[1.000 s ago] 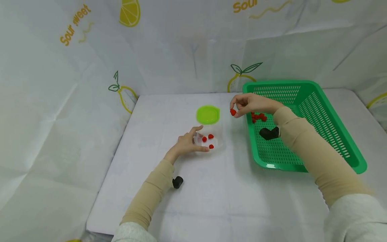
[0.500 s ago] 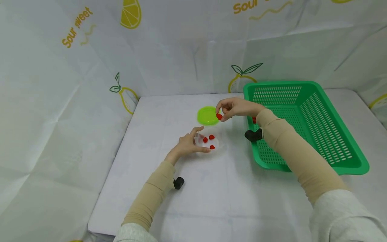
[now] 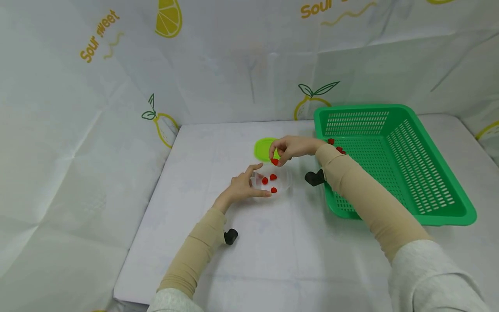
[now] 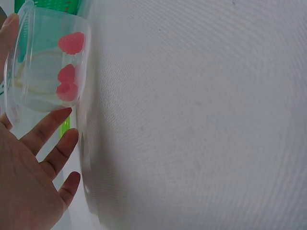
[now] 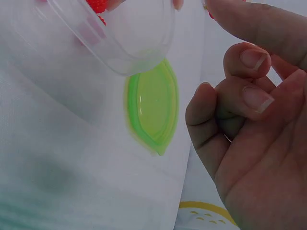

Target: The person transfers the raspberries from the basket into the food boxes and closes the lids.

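My left hand [image 3: 241, 185] grips the side of a small clear plastic container [image 4: 45, 52] on the table, thumb and forefinger spread around its rim. Three red raspberries [image 4: 71, 43] lie on the container's bottom. Another raspberry [image 3: 274, 162] is pinched between thumb and forefinger of my right hand [image 3: 295, 146], just above the container's far edge. In the right wrist view the other fingers of that hand are curled in, and its fingertips with the raspberry are mostly cut off. Behind the container lies a lime-green lid [image 5: 156, 105], partly covered by my right hand in the head view.
A large green plastic basket [image 3: 397, 110] stands at the right, below my right forearm, with several raspberries [image 3: 340, 150] near its left wall. White cloth covers the table [image 3: 249, 242]. A lemon-printed sheet [image 3: 234, 78] hangs behind it.
My right hand has moved left from over the basket's edge to above the container, carrying the raspberry. My left hand and the container have stayed in place.
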Demonstrator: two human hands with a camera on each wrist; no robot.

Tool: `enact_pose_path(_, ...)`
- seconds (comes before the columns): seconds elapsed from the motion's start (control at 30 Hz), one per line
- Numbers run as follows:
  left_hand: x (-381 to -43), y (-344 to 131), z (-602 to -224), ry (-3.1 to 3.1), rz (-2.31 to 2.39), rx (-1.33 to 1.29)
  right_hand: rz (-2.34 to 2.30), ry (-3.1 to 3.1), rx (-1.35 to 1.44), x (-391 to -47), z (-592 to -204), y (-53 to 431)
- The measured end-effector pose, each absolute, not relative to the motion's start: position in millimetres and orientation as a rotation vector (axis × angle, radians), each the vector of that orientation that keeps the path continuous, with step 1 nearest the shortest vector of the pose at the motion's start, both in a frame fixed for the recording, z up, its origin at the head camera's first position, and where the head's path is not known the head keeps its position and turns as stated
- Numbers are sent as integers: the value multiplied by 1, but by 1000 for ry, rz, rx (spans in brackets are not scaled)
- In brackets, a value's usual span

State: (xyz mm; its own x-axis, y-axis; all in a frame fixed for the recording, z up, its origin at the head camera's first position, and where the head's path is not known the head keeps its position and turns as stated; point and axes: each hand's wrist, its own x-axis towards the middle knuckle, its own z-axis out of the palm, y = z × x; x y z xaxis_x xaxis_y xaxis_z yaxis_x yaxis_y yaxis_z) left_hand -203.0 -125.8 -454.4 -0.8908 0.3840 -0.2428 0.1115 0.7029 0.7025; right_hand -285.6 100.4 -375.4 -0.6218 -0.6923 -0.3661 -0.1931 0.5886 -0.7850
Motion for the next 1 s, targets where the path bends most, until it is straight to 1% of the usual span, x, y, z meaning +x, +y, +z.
enact_pose_path(0.37, -202, -126, -455, 2553, 1017, 413, -787, 2153, -731, -285, -392, 97)
enact_pose_path(1.0, -203, -126, -455, 2557, 1023, 415, -589, 2231, -755, -282, -401, 90)
